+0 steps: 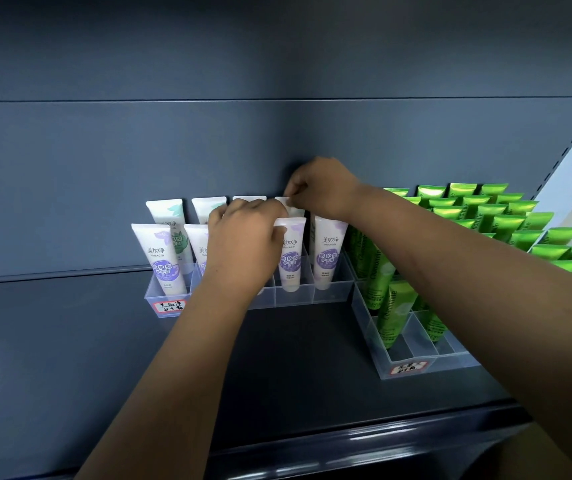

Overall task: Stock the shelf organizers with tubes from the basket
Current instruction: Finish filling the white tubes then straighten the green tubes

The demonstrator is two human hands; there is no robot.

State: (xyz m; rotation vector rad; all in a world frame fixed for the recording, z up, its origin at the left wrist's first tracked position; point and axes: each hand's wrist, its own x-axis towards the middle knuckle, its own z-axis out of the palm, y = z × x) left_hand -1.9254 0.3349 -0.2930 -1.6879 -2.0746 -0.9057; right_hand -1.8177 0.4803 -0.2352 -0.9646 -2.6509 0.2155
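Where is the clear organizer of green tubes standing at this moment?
The green-tube organizer stands at the right of the head view on the dark shelf, close beside the white-tube organizer.

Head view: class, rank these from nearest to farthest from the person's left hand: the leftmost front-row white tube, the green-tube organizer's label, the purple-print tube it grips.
1. Purple-print tube: gripped at its top by the left hand, at the hand's right.
2. Leftmost front-row white tube: to the hand's left, same organizer.
3. Green-tube organizer's label: far right, front edge.
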